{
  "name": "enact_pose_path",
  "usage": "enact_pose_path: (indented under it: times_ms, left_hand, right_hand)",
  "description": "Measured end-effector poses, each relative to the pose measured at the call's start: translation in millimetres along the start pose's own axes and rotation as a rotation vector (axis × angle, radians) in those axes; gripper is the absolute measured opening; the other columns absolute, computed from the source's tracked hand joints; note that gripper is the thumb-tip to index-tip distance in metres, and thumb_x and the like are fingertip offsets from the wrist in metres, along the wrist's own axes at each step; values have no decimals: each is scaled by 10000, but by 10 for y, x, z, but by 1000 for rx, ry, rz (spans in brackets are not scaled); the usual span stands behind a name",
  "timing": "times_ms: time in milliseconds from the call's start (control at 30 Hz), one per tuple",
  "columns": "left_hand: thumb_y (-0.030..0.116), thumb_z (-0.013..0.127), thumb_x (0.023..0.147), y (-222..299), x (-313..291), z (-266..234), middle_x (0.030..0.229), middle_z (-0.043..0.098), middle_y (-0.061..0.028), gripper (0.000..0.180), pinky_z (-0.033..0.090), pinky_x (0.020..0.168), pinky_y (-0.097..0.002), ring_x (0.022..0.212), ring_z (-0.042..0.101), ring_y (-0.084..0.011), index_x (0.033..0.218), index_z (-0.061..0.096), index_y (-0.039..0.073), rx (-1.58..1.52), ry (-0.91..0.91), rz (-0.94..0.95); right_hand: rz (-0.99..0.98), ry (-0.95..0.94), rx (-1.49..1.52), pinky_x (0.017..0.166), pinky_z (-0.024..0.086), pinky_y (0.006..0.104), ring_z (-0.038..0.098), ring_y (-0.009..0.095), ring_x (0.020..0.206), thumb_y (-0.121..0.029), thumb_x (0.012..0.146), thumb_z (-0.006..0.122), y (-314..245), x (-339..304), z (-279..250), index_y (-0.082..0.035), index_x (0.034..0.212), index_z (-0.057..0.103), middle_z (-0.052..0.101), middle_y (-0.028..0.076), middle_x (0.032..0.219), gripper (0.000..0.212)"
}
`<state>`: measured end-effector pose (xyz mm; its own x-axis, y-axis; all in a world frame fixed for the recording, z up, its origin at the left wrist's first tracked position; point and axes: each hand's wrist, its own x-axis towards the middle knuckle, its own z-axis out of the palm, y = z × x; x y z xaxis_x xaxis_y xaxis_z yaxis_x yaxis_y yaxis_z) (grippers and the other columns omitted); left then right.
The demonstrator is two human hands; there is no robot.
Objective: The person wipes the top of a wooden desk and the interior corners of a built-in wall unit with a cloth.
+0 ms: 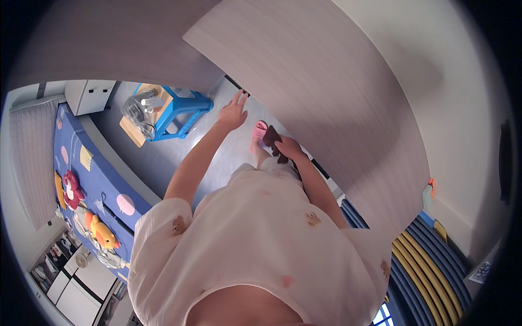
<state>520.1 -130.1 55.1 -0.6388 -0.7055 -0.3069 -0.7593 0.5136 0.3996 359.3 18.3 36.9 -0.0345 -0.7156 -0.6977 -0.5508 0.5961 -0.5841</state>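
My left hand (232, 114) reaches forward with its fingers stretched out. Its fingertips are at a black strip (235, 82) along the lower edge of a pale wood-grain panel (321, 92); whether they touch it I cannot tell. Close to my body, my right hand (289, 148) is closed on a dark brown cloth (272, 138), which hangs in loose folds beside the panel. Beneath the cloth, a foot in a pink slipper (259, 130) shows on the grey floor.
At the left, a blue plastic stool (182, 113) stands by a clear plastic bag (136, 113) and a white bottle (152, 101). A bed with a blue patterned cover (87, 146) carries plush toys (101, 231). Blue and yellow folded mats (421, 266) stand at the lower right.
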Motion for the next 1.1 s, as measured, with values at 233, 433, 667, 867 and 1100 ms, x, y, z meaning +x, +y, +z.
enact_pose_path:
  times_ms: [233, 433, 667, 867, 1100]
  left_hand:
    - [152, 448, 653, 150, 180, 73, 1191, 200, -75, 532, 396, 687, -367, 867, 466, -227, 1125, 222, 60, 135, -191, -191]
    - [130, 436, 639, 57, 148, 149, 1223, 159, -52, 567, 401, 656, -348, 782, 508, -204, 1150, 197, 82, 243, -165, -115]
    - [113, 437, 627, -23, 90, 85, 1241, 135, -33, 620, 405, 622, -336, 749, 517, -204, 1179, 155, 134, 320, -199, -69]
    - [148, 465, 607, -109, -134, 3, 1242, 132, -32, 661, 415, 585, -336, 709, 528, -206, 1185, 144, 142, 329, -226, -12]
    - [185, 500, 580, -302, -186, -14, 1243, 126, -37, 709, 420, 580, -340, 703, 531, -223, 1188, 136, 156, 339, -262, 104]
  right_hand:
    - [173, 210, 471, 641, 356, 270, 468, 165, 682, -288, 632, 424, 907, -200, 361, 63, 782, 477, 516, 107, 704, 386]
    - [351, 223, 1207, 722, 337, 262, 444, 181, 794, -236, 647, 440, 705, -541, 350, 12, 902, 438, 491, 96, 833, 356]
    - [241, 402, 1793, 679, 400, 287, 496, 203, 752, -218, 661, 435, -26, -857, 260, 6, 903, 441, 508, 104, 839, 329]
    - [51, 614, 1497, 735, 369, 279, 474, 209, 819, -186, 676, 420, -235, -754, 395, 18, 965, 403, 494, 112, 876, 353]
    - [159, 859, 551, 697, 355, 313, 473, 283, 793, -224, 691, 416, -561, -597, 652, -10, 956, 430, 489, 183, 868, 341]
